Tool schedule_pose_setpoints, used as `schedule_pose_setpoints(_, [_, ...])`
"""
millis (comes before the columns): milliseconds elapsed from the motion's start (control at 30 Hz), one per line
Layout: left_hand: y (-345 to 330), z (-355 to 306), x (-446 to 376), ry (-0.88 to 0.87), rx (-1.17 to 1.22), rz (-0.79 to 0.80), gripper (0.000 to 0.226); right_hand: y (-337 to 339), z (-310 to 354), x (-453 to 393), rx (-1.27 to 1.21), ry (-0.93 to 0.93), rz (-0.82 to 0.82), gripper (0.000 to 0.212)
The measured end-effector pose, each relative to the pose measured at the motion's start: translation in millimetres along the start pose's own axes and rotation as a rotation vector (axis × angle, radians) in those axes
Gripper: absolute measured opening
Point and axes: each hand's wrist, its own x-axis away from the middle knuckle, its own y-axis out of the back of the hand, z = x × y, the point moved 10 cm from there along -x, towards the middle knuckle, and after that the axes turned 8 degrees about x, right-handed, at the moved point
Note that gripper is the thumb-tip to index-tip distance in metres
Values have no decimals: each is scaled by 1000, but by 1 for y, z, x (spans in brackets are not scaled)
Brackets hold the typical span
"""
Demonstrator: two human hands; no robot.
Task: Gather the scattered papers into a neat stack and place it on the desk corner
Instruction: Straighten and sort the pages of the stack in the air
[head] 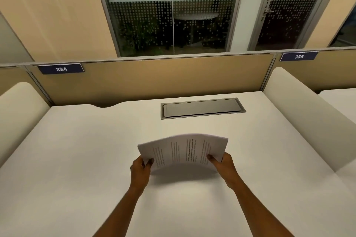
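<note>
A broad, pale cream desk (81, 159) fills the view, backed by a tan fabric partition (154, 79) carrying a dark blue "384" number plate (61, 69). Set into the desk near the partition is a grey rectangular metal cable hatch (202, 108). Above the desk's middle, a bowed stack of white printed papers (183, 150) is held off the surface. The left hand (140, 169) pinches its left edge and the right hand (223, 165) its right edge, fingers clamped on the sheets.
</note>
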Motion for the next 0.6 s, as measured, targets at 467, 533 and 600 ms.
schedule_pose_setpoints(467, [2,-10,-16,-61,-71,13,21,1,8,-8,23,36,-20,35])
schedule_pose_setpoints(533, [-1,-2,-14,-51,-85,42,24,-3,-4,-5,25,18,-6,33])
schedule_pose_setpoints(600, [-1,-3,-16,-59,-91,40,24,-2,-9,-6,32,12,-14,32])
